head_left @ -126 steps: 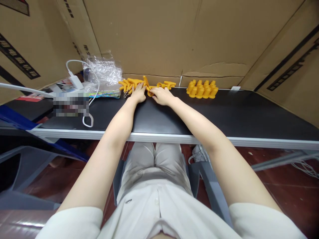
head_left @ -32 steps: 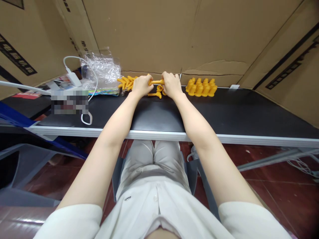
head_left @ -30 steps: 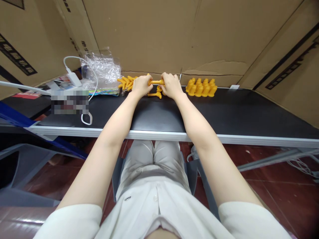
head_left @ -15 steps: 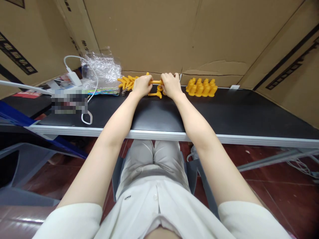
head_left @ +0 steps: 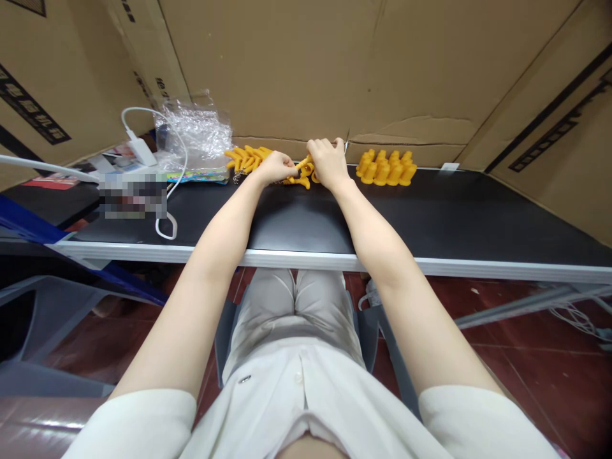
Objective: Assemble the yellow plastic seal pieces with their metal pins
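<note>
I am pinching a matt orange plastic piece [head_left: 302, 165] between my left hand [head_left: 275, 167] and right hand [head_left: 326, 163], over the smooth, faintly glossy black tabletop [head_left: 430, 213]. Behind it, rough brown cardboard [head_left: 296, 64] is standing; left, crinkled shiny plastic wrap [head_left: 196, 137] is lying.

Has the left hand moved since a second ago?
Yes. The left hand has dropped toward the table and slid slightly right, nearer the right hand, judged against the heap of orange pieces behind it.
</note>
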A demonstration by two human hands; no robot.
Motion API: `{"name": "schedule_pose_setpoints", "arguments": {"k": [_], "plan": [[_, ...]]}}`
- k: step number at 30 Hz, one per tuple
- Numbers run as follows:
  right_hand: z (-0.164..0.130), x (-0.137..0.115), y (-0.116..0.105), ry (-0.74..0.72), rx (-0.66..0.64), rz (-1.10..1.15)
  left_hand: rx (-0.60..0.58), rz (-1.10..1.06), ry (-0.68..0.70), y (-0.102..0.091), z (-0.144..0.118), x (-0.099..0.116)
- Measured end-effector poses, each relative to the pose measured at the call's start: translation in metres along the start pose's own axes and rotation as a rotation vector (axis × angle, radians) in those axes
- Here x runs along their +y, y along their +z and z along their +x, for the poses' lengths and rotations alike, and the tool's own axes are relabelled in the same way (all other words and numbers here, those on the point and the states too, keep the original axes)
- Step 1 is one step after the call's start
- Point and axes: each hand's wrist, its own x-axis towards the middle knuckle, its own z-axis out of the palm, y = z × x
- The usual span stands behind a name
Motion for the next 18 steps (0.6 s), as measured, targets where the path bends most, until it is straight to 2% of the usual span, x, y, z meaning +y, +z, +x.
{"name": "schedule_pose_setpoints", "arguments": {"k": [3, 6, 11, 15, 18], "plan": [[-0.002, 0.0, -0.007, 0.065, -0.032, -0.035, -0.114, -0.044, -0.022, -0.004, -0.007, 0.004], [-0.002, 0.004, -0.008, 0.118, -0.023, -0.042, -0.111, -0.044, -0.036, -0.004, -0.01, 0.008], [0.001, 0.013, 0.005, 0.126, 0.076, -0.019, 0.094, 0.08, -0.006, 0.002, 0.001, 0.001], [0.004, 0.022, 0.019, 0.123, 0.138, -0.039, 0.388, 0.216, -0.012, -0.001, 0.014, -0.023], [0.004, 0.028, 0.025, 0.12, 0.159, -0.028, 0.499, 0.169, -0.033, -0.01, 0.015, -0.037]]}}
